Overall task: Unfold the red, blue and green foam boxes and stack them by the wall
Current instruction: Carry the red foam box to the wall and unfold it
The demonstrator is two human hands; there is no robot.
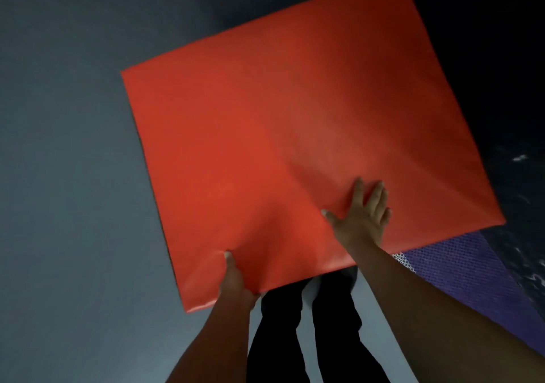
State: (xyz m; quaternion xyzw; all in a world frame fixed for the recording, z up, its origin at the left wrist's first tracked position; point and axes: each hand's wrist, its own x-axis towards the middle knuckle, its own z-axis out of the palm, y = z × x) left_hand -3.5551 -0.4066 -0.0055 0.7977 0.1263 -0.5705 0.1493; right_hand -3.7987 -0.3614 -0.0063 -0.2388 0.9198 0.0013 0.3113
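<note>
A large red foam box (280, 123) fills the middle of the head view, its flat top face turned toward me. My left hand (234, 279) grips its near edge, thumb on top and fingers hidden underneath. My right hand (364, 214) lies flat on the top face near the same edge, fingers spread. No blue or green box is in view.
A grey floor (65, 176) spreads to the left and below. A purple mesh-textured mat (460, 270) lies at the right under the box's corner. Beyond it is a dark surface (519, 117). My dark-trousered legs (309, 338) stand just behind the box's near edge.
</note>
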